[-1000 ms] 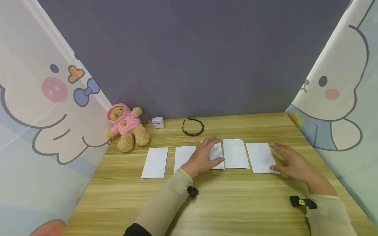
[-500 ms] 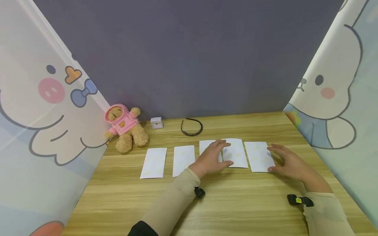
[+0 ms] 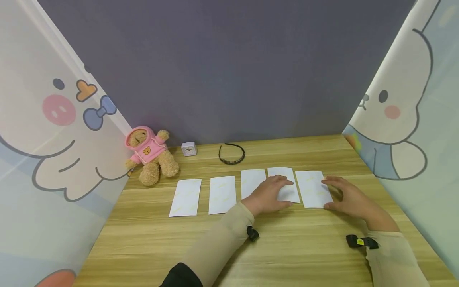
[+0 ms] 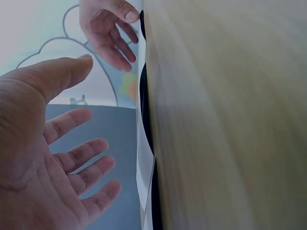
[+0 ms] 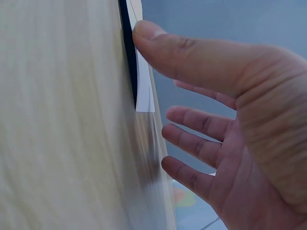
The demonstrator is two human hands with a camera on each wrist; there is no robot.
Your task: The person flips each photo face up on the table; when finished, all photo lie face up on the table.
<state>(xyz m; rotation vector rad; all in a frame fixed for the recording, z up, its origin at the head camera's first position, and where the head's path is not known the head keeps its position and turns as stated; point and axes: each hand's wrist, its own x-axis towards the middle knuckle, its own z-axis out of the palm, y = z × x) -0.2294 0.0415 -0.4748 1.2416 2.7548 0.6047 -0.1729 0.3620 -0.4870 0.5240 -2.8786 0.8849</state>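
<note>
Several white paper cards with faint yellow marks lie in a row on the wooden table. My left hand [image 3: 267, 197] is over the card second from the right [image 3: 289, 193], its thumb and fingers spread apart. In the left wrist view that hand [image 4: 36, 153] has nothing in its palm. At the far right card [image 3: 312, 189], my right hand [image 3: 353, 203] has its thumb and forefinger by the right edge. The right wrist view has the thumb tip [image 5: 148, 31] against or very near the card [image 5: 145, 91], the other fingers extended.
Left of the hands lie more cards [image 3: 185, 198]. At the back are a teddy bear [image 3: 152, 153] in a pink hoodie, a small white clock [image 3: 189, 149] and a black headband [image 3: 232, 161]. Printed panels and a grey wall [image 3: 229, 71] border the table [image 3: 287, 251].
My left hand has moved right, from over the middle card to the one beside it. My right hand has come slightly closer to the far right card. The view has shifted a little.
</note>
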